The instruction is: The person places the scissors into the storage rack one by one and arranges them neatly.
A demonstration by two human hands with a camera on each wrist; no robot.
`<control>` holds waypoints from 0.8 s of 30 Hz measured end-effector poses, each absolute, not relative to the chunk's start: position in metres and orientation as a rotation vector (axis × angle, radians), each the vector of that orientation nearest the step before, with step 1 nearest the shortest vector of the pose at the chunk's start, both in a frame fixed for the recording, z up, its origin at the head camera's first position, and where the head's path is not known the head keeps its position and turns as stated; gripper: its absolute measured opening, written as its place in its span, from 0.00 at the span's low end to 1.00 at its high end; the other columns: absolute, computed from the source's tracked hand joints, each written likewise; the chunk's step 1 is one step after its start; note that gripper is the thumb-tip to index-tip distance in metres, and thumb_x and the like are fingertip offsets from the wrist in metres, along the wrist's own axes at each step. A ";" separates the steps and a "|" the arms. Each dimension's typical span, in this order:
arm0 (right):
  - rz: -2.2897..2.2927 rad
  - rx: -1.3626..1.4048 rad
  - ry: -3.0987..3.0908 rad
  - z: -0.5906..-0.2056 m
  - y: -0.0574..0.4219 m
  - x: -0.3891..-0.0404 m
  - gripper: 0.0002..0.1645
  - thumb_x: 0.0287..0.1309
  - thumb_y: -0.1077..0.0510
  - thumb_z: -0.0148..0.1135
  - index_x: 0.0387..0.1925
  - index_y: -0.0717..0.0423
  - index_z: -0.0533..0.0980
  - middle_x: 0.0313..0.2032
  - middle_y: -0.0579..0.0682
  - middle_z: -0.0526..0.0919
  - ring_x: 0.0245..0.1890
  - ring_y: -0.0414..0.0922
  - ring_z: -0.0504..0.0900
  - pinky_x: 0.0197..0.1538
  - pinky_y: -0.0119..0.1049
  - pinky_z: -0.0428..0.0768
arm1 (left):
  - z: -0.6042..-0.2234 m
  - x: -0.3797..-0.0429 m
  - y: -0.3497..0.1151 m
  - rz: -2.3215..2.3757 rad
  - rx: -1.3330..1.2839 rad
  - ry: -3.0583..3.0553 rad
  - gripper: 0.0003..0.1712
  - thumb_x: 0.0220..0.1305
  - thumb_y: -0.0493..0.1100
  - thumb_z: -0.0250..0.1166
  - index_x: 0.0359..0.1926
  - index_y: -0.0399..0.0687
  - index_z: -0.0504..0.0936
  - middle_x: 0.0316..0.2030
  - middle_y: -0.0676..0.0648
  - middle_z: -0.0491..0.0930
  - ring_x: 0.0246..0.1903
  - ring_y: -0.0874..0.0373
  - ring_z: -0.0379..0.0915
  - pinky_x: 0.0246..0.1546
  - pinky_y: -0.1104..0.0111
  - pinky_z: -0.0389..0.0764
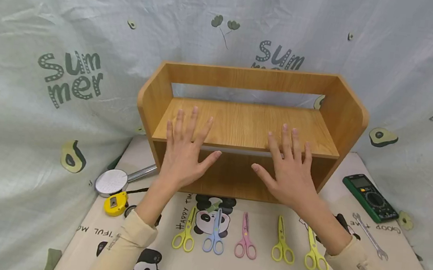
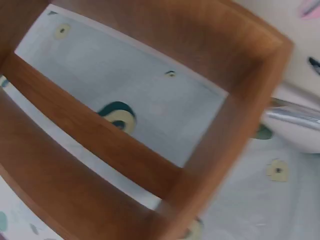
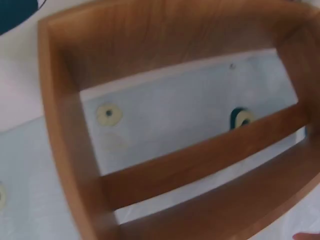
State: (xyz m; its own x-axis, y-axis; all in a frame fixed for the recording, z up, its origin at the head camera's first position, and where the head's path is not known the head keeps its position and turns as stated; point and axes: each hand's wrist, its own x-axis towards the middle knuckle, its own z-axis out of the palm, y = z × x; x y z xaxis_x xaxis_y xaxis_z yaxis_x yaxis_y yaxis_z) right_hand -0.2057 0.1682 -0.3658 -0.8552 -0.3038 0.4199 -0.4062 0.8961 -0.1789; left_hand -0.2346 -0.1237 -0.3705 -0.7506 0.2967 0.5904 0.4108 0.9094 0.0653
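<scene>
A two-tier wooden shelf point(image 1: 250, 123) stands at the back of the table. My left hand point(image 1: 184, 162) is held out over its left front, fingers straight and spread, thumb pointing inward. On the other side my right hand point(image 1: 292, 180) mirrors it, also spread and holding nothing. Both overlap the front edge of the upper board in the head view. Below the hands, several scissors lie in a row with handles toward me: yellow scissors point(image 1: 188, 230) at left, blue scissors point(image 1: 216, 236), pink scissors point(image 1: 245, 237), and two yellow pairs at right. The wrist views show the shelf's wooden frame point(image 2: 235, 125) close up.
At left lie a round white-faced tool with a metal handle point(image 1: 142, 173) and a yellow tape measure point(image 1: 115, 203). To the right are a green multimeter point(image 1: 371, 198) and a wrench point(image 1: 370, 237). A printed curtain point(image 1: 129, 52) hangs behind the shelf.
</scene>
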 end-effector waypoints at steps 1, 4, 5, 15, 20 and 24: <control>0.395 0.553 -2.644 -0.367 0.165 -0.203 0.53 0.69 0.33 0.58 0.83 0.51 0.50 0.84 0.59 0.35 0.84 0.63 0.36 0.79 0.74 0.41 | -0.373 -0.234 -0.130 -0.280 -0.497 -2.400 0.51 0.71 0.70 0.55 0.84 0.65 0.43 0.85 0.45 0.27 0.83 0.37 0.21 0.81 0.35 0.32; 0.472 0.667 -2.538 -0.376 0.149 -0.193 0.46 0.69 0.41 0.62 0.79 0.56 0.59 0.82 0.63 0.50 0.81 0.64 0.51 0.78 0.70 0.54 | -0.384 -0.234 -0.152 -0.401 -0.452 -2.181 0.54 0.68 0.63 0.64 0.84 0.58 0.44 0.84 0.40 0.32 0.82 0.34 0.28 0.81 0.35 0.36; 0.508 0.707 -2.512 -0.380 0.143 -0.189 0.44 0.69 0.43 0.63 0.78 0.58 0.62 0.80 0.64 0.54 0.79 0.63 0.55 0.78 0.68 0.59 | -0.390 -0.234 -0.161 -0.456 -0.432 -2.128 0.55 0.67 0.60 0.66 0.84 0.56 0.44 0.84 0.40 0.33 0.82 0.34 0.29 0.81 0.36 0.36; 1.127 0.947 -2.653 -0.429 0.051 -0.145 0.31 0.72 0.50 0.63 0.69 0.59 0.71 0.64 0.55 0.74 0.63 0.48 0.76 0.64 0.44 0.84 | -0.450 -0.235 -0.226 -1.445 -0.159 -2.216 0.69 0.58 0.43 0.78 0.85 0.56 0.36 0.84 0.46 0.37 0.82 0.42 0.41 0.76 0.34 0.60; 1.446 0.867 -2.754 -0.456 0.003 -0.138 0.28 0.68 0.52 0.68 0.64 0.59 0.75 0.54 0.52 0.79 0.53 0.45 0.81 0.56 0.35 0.86 | -0.470 -0.241 -0.241 -1.724 -0.111 -2.443 0.62 0.61 0.47 0.77 0.84 0.67 0.45 0.83 0.48 0.48 0.79 0.36 0.53 0.71 0.39 0.71; 1.745 0.718 -2.727 -0.479 -0.031 -0.138 0.26 0.60 0.55 0.75 0.57 0.60 0.78 0.50 0.53 0.82 0.51 0.47 0.83 0.57 0.37 0.87 | -0.479 -0.248 -0.248 -1.841 -0.112 -2.497 0.54 0.62 0.49 0.76 0.82 0.65 0.54 0.81 0.46 0.56 0.76 0.35 0.60 0.68 0.43 0.76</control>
State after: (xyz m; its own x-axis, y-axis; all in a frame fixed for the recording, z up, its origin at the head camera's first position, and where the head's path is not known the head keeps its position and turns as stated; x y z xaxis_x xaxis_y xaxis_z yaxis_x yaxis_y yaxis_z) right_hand -0.1379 -0.0311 -0.4787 -0.8917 -0.4449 0.0832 -0.2619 0.3572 -0.8966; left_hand -0.2477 -0.2477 -0.4786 -0.9967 0.0360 0.0729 0.0803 0.2944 0.9523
